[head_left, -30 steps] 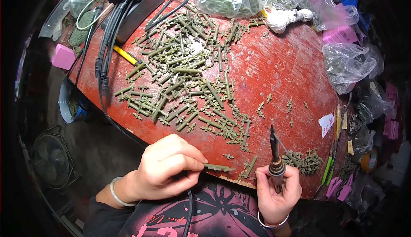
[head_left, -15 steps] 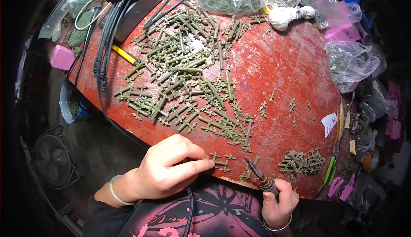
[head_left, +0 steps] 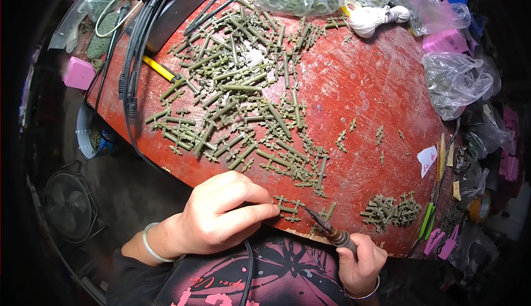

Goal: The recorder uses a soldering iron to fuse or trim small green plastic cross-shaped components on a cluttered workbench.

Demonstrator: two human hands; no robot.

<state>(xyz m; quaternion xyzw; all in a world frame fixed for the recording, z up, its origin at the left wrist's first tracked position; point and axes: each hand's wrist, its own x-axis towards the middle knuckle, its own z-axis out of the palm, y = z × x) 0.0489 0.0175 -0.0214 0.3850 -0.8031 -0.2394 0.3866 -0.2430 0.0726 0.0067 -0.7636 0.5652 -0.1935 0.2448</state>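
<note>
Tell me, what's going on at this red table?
A person's left hand pinches a small green stick near the table's front edge. The right hand holds a pointed tool, its dark tip close to the stick. A large spread of green pieces lies beyond, with a smaller heap to the right.

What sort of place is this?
Probably a small workshop: the scuffed red table, the pile of little green parts on it, and the pointed tool in the right hand suggest so.
</note>
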